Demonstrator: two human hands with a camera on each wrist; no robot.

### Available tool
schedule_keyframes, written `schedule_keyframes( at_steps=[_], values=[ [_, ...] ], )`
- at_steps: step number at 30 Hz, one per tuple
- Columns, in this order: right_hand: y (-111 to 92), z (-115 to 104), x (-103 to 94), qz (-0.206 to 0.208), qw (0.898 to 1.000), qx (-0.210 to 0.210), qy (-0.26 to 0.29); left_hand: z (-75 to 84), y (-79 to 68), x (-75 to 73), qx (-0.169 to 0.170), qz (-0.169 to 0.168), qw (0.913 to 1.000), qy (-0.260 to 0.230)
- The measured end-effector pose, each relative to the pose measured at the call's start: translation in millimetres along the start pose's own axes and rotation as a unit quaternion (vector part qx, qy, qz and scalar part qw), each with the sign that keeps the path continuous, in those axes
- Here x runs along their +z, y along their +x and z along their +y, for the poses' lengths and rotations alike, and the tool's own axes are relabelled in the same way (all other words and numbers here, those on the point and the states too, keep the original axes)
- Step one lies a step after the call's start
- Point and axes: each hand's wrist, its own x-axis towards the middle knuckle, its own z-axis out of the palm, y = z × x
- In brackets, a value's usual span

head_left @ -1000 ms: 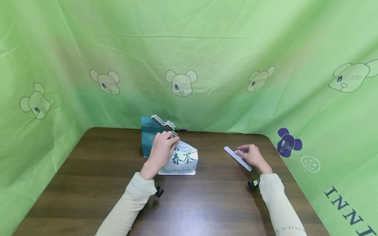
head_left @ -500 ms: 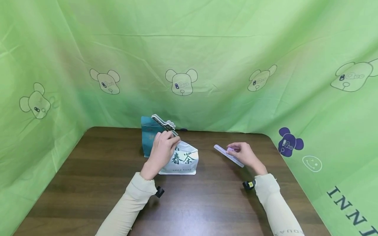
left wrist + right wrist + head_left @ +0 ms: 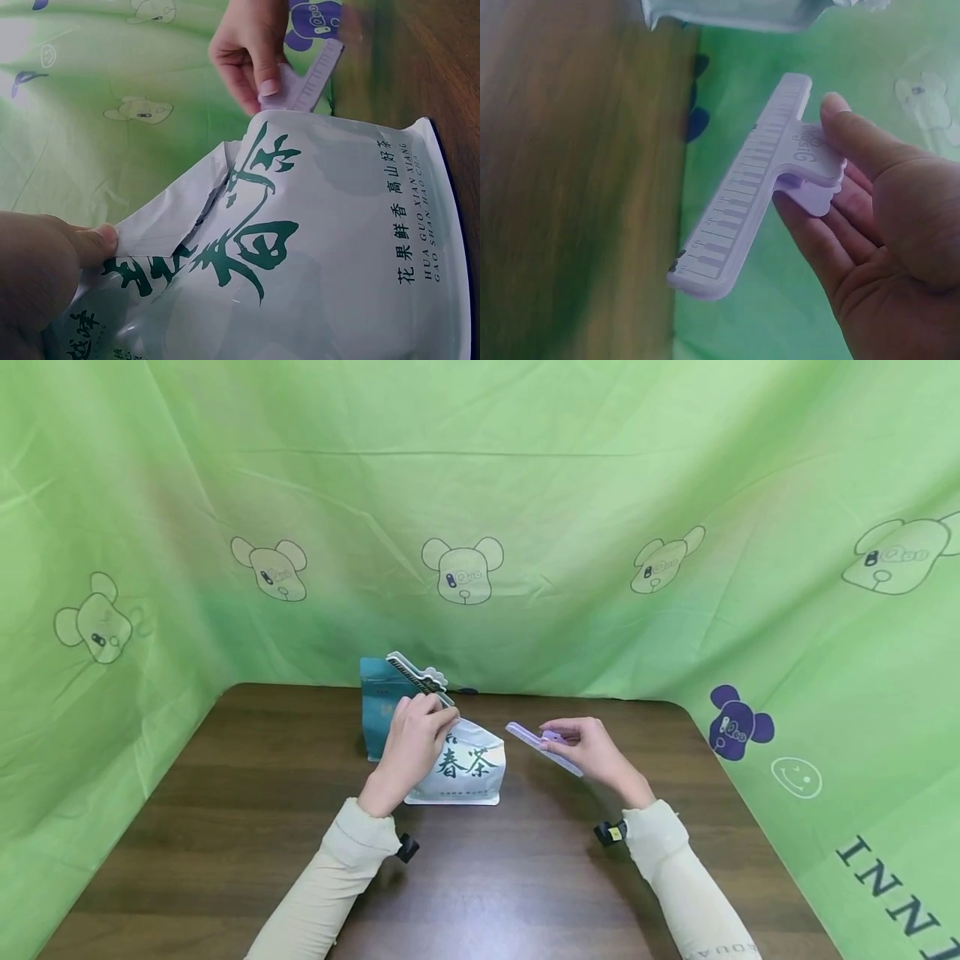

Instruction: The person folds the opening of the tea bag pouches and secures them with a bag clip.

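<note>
A white tea bag (image 3: 468, 777) with green lettering stands upright on the table. Its top is folded over at a slant, and my left hand (image 3: 408, 739) pinches the folded edge (image 3: 169, 206) between thumb and fingers. To the right of the bag, my right hand (image 3: 596, 753) holds a lilac bag clip (image 3: 731, 199) by its handles, thumb on one and fingers behind the other. Piano keys are printed along the clip's long bar, whose far end points toward the bag's right side. In the head view the left hand hides the bag's upper left part.
Just behind the white bag stands a teal bag (image 3: 378, 706), partly hidden by the left hand. A black-and-white clip (image 3: 417, 677) sits slanted at its top. The brown wooden table (image 3: 247, 827) ends at a green cloth backdrop (image 3: 555, 635) behind and at both sides.
My right hand has carried the lilac clip up off the table and leftward, toward the white bag. My left hand has kept its hold on the folded top.
</note>
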Motion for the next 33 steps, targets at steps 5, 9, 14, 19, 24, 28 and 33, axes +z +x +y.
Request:
schedule_keyframes(
  at_steps=[5,9,14,19,24,28,33],
  values=[
    [-0.8,-25.6,1.7,0.009,1.0,-0.011,0.005,1.7,-0.2,-0.4,0.003,-0.002,1.0,-0.002],
    [-3.9,-53.2,-1.8,0.012,0.999,-0.032,0.016,2.5,-1.2,-0.7,0.004,-0.002,1.0,-0.007],
    [-4.1,-70.7,-3.7,0.025,0.997,-0.064,0.027,2.2,-0.5,-1.4,0.009,0.005,0.9999,-0.006],
    [-2.9,-73.7,-2.0,0.029,0.995,-0.088,0.04,1.0,-0.2,-1.3,0.011,0.009,0.9999,0.0],
    [1.6,-54.2,5.2,0.036,0.994,-0.098,0.037,0.7,1.0,-0.4,0.012,0.008,0.9999,-0.003],
    [2.4,-42.1,8.1,0.042,0.993,-0.101,0.035,1.0,1.1,-0.6,0.011,0.004,0.9999,-0.004],
    [1.0,-41.9,8.6,0.041,0.992,-0.111,0.041,0.6,0.3,-0.8,0.009,0.006,0.9999,0.0]
  ],
)
